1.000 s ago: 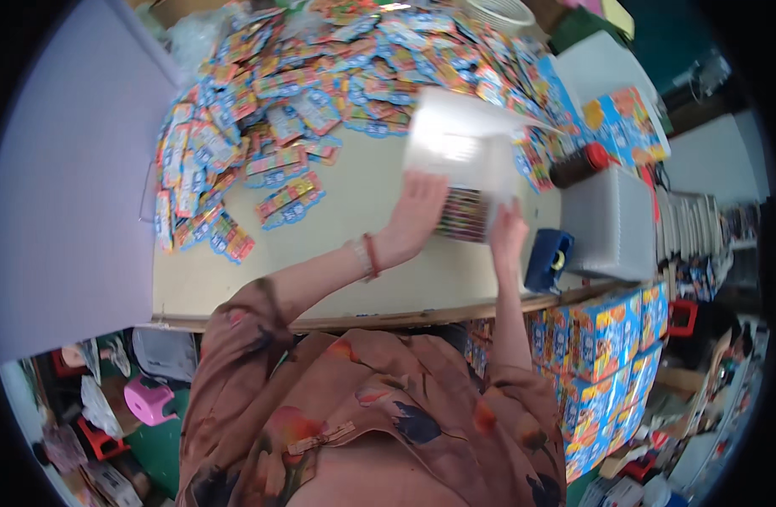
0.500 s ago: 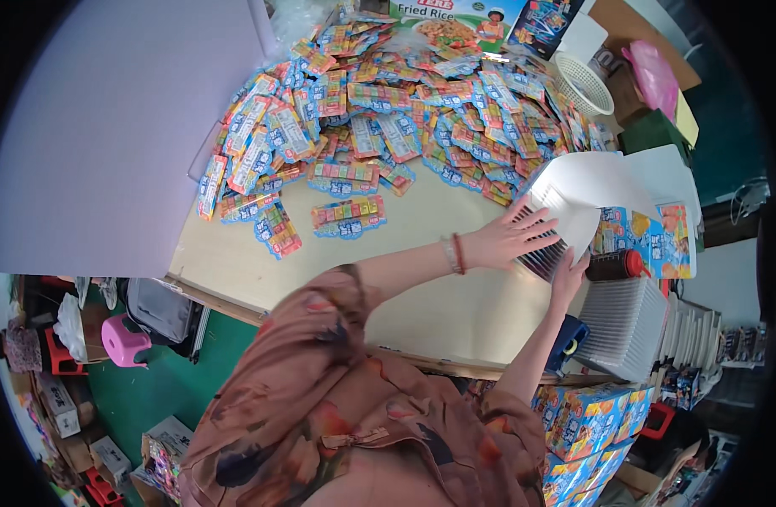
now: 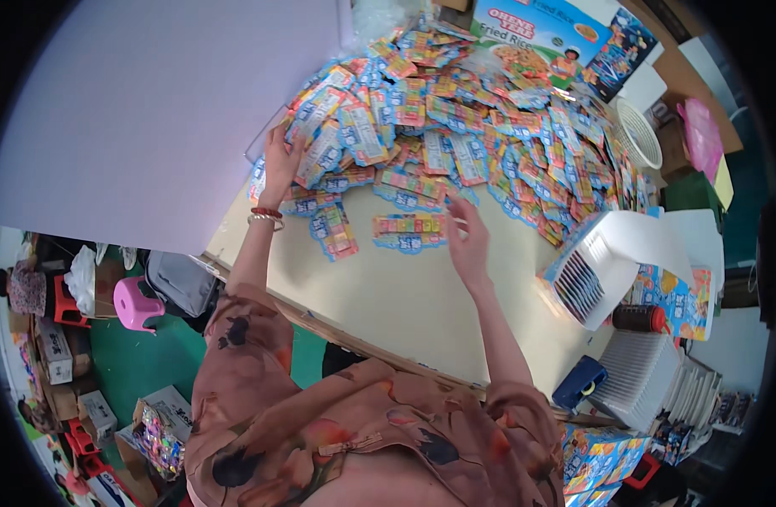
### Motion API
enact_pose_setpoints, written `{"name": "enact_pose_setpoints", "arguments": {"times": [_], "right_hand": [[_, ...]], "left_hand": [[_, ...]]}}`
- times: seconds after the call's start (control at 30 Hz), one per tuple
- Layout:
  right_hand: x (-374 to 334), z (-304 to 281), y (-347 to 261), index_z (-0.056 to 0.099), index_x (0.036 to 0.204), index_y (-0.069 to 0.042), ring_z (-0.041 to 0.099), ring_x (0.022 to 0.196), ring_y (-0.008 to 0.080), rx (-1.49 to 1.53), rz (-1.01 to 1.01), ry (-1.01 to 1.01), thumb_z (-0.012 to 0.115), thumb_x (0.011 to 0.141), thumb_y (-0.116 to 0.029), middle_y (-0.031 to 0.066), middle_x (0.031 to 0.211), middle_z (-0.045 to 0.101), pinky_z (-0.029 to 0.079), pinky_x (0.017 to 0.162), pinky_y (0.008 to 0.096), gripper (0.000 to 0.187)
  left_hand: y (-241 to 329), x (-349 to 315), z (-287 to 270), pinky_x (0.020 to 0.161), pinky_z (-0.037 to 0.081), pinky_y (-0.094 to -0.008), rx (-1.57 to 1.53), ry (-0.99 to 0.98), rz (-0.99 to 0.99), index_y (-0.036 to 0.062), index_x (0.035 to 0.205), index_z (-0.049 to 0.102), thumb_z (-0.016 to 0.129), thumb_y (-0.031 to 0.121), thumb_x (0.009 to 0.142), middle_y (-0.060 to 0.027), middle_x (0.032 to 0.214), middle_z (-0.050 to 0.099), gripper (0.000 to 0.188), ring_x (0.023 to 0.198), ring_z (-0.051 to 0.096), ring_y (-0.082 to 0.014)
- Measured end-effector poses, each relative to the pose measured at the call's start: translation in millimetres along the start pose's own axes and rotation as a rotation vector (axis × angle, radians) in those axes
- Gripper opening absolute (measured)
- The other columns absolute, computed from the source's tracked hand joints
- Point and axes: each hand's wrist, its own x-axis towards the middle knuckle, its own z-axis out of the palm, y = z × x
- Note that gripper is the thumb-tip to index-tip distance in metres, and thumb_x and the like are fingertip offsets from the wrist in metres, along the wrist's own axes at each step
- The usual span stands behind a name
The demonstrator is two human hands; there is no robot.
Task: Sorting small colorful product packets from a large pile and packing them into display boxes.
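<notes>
A large heap of flat candy packs, with blue, red and yellow printing and rows of small coloured pieces, spreads over the table. At the heap's left edge my left hand reaches onto the packs, fingers stretched out and touching them. My right hand hovers at the front of the heap, its fingers slightly bent and apart, with nothing seen in it. Just left of it one loose candy pack lies on the tabletop. Farther right stands an open white display box with a row of packs inside.
Beside the box are a dark bottle with a red cap, a blue tape dispenser and a stack of white trays. A white basket and a printed carton stand at the back. A pink stool is on the green floor.
Both hands have left the white display box and moved left to the heap. My left hand now touches packs there. The view has shifted, so the table things appear farther right.
</notes>
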Motion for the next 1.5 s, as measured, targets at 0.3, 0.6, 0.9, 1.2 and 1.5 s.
{"name": "enact_pose_setpoints", "arguments": {"times": [0.3,0.6,0.9,1.2,1.5], "right_hand": [[102.7,128.6,-0.5,0.036,0.134,0.001,0.052,0.104,0.0396,-0.262,-0.112,-0.139,0.072,0.078,-0.041,0.0252,0.117,0.046,0.046,0.085,0.0462,0.079],[135.7,145.0,2.0,0.05,0.116,0.002,0.06,0.097,0.0404,-0.414,0.205,-0.287,0.074,0.075,-0.036,0.0229,0.1,0.062,0.049,0.08,0.0489,0.061],[108.6,147.1,13.5,0.056,0.089,-0.004,0.054,0.044,0.0101,0.536,0.5,-0.102,0.063,0.09,-0.023,0.0012,0.057,0.054,0.041,0.041,0.0244,0.021],[126.2,119.0,7.7,0.06,0.1,-0.003,0.057,0.064,0.0065,0.596,0.323,-0.022,0.063,0.091,-0.024,0.0015,0.081,0.061,0.047,0.052,0.0225,0.023],[150.8,151.4,14.4,0.066,0.087,0.001,0.061,0.064,0.0262,0.061,0.076,-0.201,0.072,0.074,-0.034,0.014,0.074,0.064,0.046,0.059,0.0366,0.038]], "left_hand": [[-18.2,23.5,16.2,0.113,0.005,-0.0562,0.342,-0.6,0.063,0.0072,0.151,0.003,0.082,0.064,0.05,-0.0189,0.156,0.011,0.141,0.146,0.004,-0.0335],[-29.7,44.0,20.8,0.108,0.03,-0.0479,0.177,-0.425,0.104,0.0061,0.142,0.038,0.081,0.055,0.059,-0.0175,0.143,0.038,0.105,0.133,0.033,-0.0347],[-20.5,53.4,22.7,0.1,0.037,-0.0447,0.277,-0.386,-0.056,-0.0022,0.134,0.044,0.084,0.056,0.056,-0.0213,0.122,0.046,0.106,0.118,0.042,-0.0369],[-33.6,37.0,32.4,0.1,0.039,-0.0407,0.004,-0.26,-0.1,0.0066,0.136,0.046,0.084,0.047,0.062,-0.0177,0.124,0.045,0.092,0.119,0.042,-0.0334],[-22.5,40.9,23.0,0.099,0.042,-0.0353,-0.175,-0.326,-0.191,-0.0006,0.131,0.041,0.087,0.03,0.065,-0.0163,0.127,0.051,0.086,0.117,0.051,-0.0254]]}}
